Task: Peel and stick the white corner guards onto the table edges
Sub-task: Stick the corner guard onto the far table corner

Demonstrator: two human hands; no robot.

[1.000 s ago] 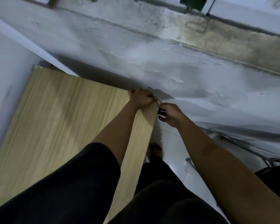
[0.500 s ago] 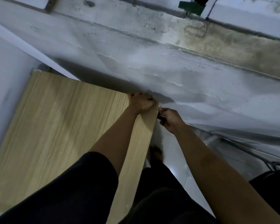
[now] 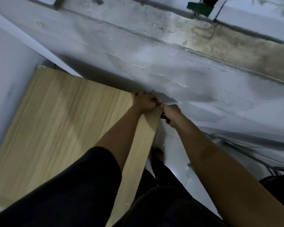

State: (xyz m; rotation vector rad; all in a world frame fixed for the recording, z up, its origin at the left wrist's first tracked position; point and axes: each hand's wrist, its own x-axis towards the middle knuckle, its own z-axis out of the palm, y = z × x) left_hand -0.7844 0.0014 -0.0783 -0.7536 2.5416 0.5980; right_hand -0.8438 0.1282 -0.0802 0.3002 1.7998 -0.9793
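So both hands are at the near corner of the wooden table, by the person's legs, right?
Not quite. The head view shows the left hand and right hand at the far corner of the wooden table, beside the wall, not near the legs.

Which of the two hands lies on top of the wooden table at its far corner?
The left hand: it rests on the table top at the corner, while the right hand stays beside the table's edge.

surface (image 3: 59,122): pale tan, streaked lengthwise with fine wood grain
wall (image 3: 154,66): white-grey, mottled, with a yellow-brown stain at far right
sleeve (image 3: 69,190): black
floor (image 3: 175,153): glossy white
tape (image 3: 199,8): green
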